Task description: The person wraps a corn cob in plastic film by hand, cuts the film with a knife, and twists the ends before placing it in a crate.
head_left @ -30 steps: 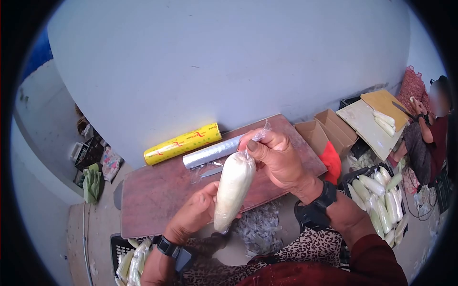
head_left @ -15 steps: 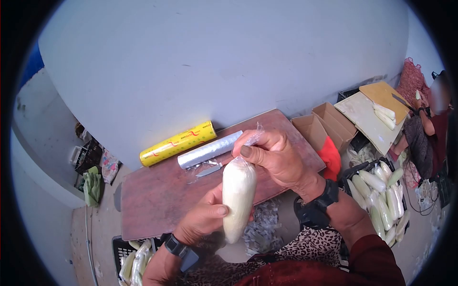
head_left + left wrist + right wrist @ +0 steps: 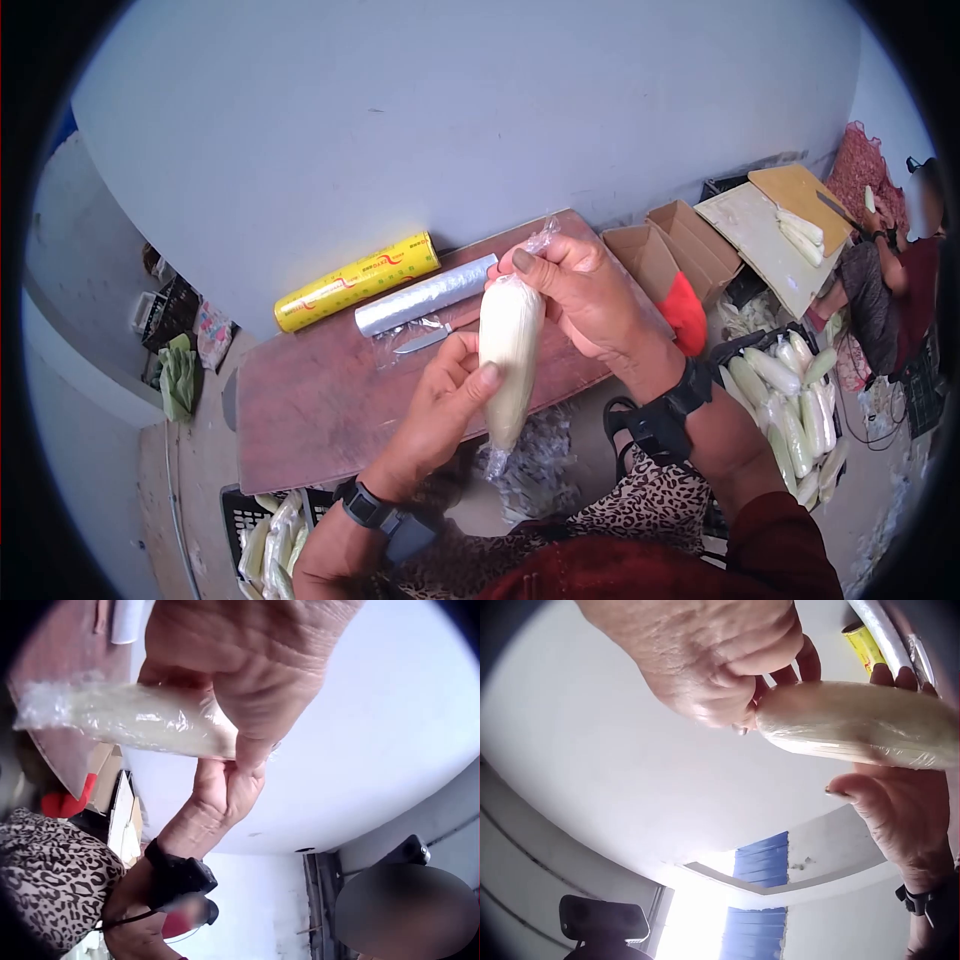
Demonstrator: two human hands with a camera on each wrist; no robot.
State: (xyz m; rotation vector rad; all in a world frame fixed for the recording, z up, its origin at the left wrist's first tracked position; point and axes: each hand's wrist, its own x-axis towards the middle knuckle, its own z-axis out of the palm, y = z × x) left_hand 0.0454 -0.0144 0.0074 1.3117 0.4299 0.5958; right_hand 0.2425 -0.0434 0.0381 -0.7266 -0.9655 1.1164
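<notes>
A pale ear of corn (image 3: 510, 365) in its husk, wrapped in clear plastic film, is held up above the front of the table. My right hand (image 3: 590, 295) pinches the twisted film at its upper end. Lower down, my left hand (image 3: 440, 400) holds the corn's side, thumb in front and fingers behind. Film also bunches at the bottom tip. Behind the hands, a knife (image 3: 422, 341) lies on the reddish table (image 3: 320, 420) beside a roll of clear film (image 3: 425, 297). The film glistens along the corn (image 3: 142, 716) in the left wrist view.
A yellow printed roll (image 3: 355, 280) lies against the wall. Crates of wrapped corn stand at the right (image 3: 790, 400) and lower left (image 3: 270, 545). Cardboard boxes (image 3: 690, 250) sit right of the table. Another person (image 3: 890, 270) works by a board at far right.
The corn has swung from a slant to nearly upright, and its bunched lower tip now shows. My left thumb has come onto its front. My right hand keeps pinching the top film.
</notes>
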